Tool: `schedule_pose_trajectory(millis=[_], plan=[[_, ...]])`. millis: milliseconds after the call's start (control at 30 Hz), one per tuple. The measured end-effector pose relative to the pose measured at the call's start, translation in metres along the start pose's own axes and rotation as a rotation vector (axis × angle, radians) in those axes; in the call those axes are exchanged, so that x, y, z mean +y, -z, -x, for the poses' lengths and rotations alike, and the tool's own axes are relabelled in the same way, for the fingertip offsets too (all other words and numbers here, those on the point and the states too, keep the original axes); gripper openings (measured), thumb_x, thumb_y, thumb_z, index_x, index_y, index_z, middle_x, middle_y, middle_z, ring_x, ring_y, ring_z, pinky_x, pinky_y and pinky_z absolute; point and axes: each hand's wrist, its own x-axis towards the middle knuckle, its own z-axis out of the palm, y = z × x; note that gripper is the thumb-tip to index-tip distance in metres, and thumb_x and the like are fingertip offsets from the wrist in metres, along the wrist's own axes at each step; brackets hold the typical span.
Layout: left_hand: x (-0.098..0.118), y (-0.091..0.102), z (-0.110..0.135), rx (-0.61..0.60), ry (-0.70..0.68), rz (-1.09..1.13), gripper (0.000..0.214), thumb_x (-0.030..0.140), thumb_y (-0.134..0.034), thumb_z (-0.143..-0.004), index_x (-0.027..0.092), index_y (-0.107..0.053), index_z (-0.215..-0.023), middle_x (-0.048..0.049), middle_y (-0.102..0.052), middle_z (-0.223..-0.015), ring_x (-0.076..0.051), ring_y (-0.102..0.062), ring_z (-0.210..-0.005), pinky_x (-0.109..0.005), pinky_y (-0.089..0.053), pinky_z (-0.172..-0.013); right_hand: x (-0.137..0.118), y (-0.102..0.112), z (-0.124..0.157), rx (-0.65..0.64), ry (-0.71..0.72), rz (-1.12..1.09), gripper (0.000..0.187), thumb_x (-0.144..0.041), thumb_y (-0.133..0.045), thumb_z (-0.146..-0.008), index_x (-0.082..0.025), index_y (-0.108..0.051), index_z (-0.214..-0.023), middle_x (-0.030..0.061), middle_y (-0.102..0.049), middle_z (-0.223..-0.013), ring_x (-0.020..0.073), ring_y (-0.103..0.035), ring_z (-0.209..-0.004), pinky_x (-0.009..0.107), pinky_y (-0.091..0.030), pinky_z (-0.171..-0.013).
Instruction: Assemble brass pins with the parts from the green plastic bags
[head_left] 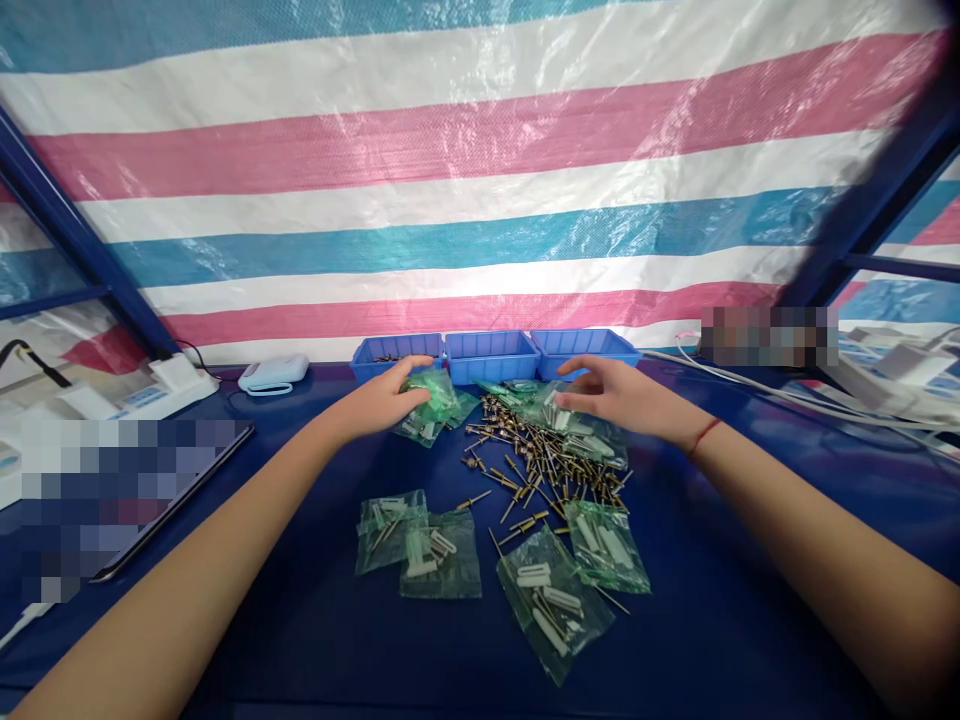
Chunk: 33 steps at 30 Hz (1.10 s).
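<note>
My left hand (391, 398) is curled round the edge of a green plastic bag (441, 396), which lies between its thumb and fingers. Another clear bag partly shows beneath it. On the other side, my right hand (619, 398) has thumb and fingers apart, its fingertips at a clear plastic bag (553, 408) on top of a heap of blind rivets (536, 455). Nearer me lie several small greenish bags with white pieces and metal pins inside: a left pair, with one bag (442, 560) overlapping its neighbour, and a right pair, including one bag (555, 605) at the front.
Three blue bins (491, 358) stand in a row behind the hands; the left one holds some small parts. A white case (274, 375) and a tablet-like device (172, 505) lie left. White power strips (161, 390) and cables (787, 395) flank the blue table (322, 650).
</note>
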Motion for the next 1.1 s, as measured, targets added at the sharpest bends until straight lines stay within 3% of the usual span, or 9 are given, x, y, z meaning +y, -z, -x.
schedule_pose_trajectory(millis=[67, 133, 200, 267, 367, 567, 700, 900, 1100], plan=[[-0.001, 0.001, 0.003, -0.03, 0.02, -0.091, 0.051, 0.035, -0.043, -0.084, 0.021, -0.05, -0.133, -0.0008, -0.065, -0.069, -0.021, -0.061, -0.061, -0.03, -0.047, -0.059, -0.005, -0.006, 0.004, 0.072, 0.185, 0.248, 0.027, -0.032, -0.067, -0.074, -0.02, -0.065, -0.098, 0.0105, -0.068, -0.091, 0.0282, -0.062, -0.086, 0.045, -0.049, -0.075], [-0.001, -0.002, 0.004, -0.036, 0.011, -0.125, 0.049, 0.032, -0.043, -0.082, 0.02, -0.056, -0.128, -0.0035, -0.067, -0.075, -0.023, -0.063, -0.067, -0.033, -0.049, -0.065, -0.016, -0.012, 0.01, 0.06, 0.36, 0.388, 0.016, -0.023, -0.063, -0.075, -0.022, -0.069, -0.089, 0.0098, -0.067, -0.095, 0.0294, -0.061, -0.093, 0.047, -0.047, -0.083], [0.001, -0.007, 0.004, -0.016, -0.018, -0.159, 0.048, 0.03, -0.045, -0.08, 0.02, -0.059, -0.125, -0.0094, -0.069, -0.1, -0.029, -0.063, -0.092, -0.04, -0.048, -0.083, -0.029, -0.019, 0.018, -0.097, 0.46, 0.416, 0.015, -0.017, -0.059, -0.075, -0.023, -0.071, -0.082, 0.0066, -0.069, -0.087, 0.0263, -0.062, -0.087, 0.044, -0.048, -0.081], [0.003, -0.012, 0.003, 0.019, -0.043, -0.19, 0.049, 0.028, -0.049, -0.078, 0.02, -0.06, -0.124, -0.0118, -0.058, -0.127, -0.034, -0.05, -0.116, -0.048, -0.038, -0.099, -0.038, -0.024, 0.024, -0.241, 0.506, 0.413, 0.016, -0.015, -0.059, -0.076, -0.023, -0.071, -0.081, 0.0044, -0.07, -0.084, 0.024, -0.063, -0.083, 0.041, -0.048, -0.079], [0.008, -0.018, 0.004, 0.096, -0.086, -0.223, 0.05, 0.024, -0.048, -0.079, 0.021, -0.058, -0.128, -0.0107, -0.051, -0.136, -0.036, -0.041, -0.124, -0.052, -0.033, -0.103, -0.043, -0.029, 0.03, -0.301, 0.511, 0.448, 0.016, -0.015, -0.061, -0.077, -0.021, -0.072, -0.087, 0.0054, -0.07, -0.087, 0.0238, -0.063, -0.084, 0.04, -0.048, -0.078], [0.026, -0.03, 0.011, 0.192, -0.253, -0.194, 0.035, 0.02, -0.046, -0.086, 0.022, -0.065, -0.114, -0.0061, -0.061, -0.123, -0.028, -0.049, -0.114, -0.046, -0.04, -0.1, -0.044, -0.034, 0.034, -0.324, 0.52, 0.463, 0.015, -0.008, -0.056, -0.081, -0.017, -0.067, -0.086, 0.0055, -0.067, -0.082, 0.0198, -0.062, -0.079, 0.035, -0.047, -0.075], [0.034, -0.04, 0.015, 0.176, -0.339, -0.161, 0.028, 0.019, -0.047, -0.088, 0.022, -0.069, -0.105, -0.0044, -0.065, -0.117, -0.025, -0.053, -0.107, -0.043, -0.042, -0.096, -0.044, -0.036, 0.034, -0.373, 0.536, 0.454, 0.025, -0.005, -0.052, -0.084, -0.018, -0.069, -0.097, 0.0075, -0.067, -0.091, 0.0202, -0.063, -0.085, 0.034, -0.048, -0.077], [0.038, -0.047, 0.017, 0.154, -0.4, -0.111, 0.024, 0.02, -0.049, -0.089, 0.021, -0.069, -0.101, -0.0037, -0.067, -0.113, -0.023, -0.054, -0.105, -0.04, -0.043, -0.094, -0.046, -0.034, 0.035, -0.367, 0.522, 0.436, 0.018, -0.009, -0.052, -0.086, -0.016, -0.068, -0.09, 0.0095, -0.065, -0.091, 0.0199, -0.063, -0.082, 0.033, -0.048, -0.073], [0.048, -0.043, 0.022, 0.006, -0.413, -0.017, 0.015, 0.025, -0.059, -0.084, 0.023, -0.069, -0.094, -0.0006, -0.072, -0.099, -0.021, -0.059, -0.096, -0.036, -0.045, -0.087, -0.055, -0.03, 0.035, -0.325, 0.458, 0.252, 0.018, -0.009, -0.052, -0.084, -0.018, -0.064, -0.093, 0.001, -0.067, -0.081, 0.0132, -0.061, -0.067, 0.026, -0.044, -0.061]])
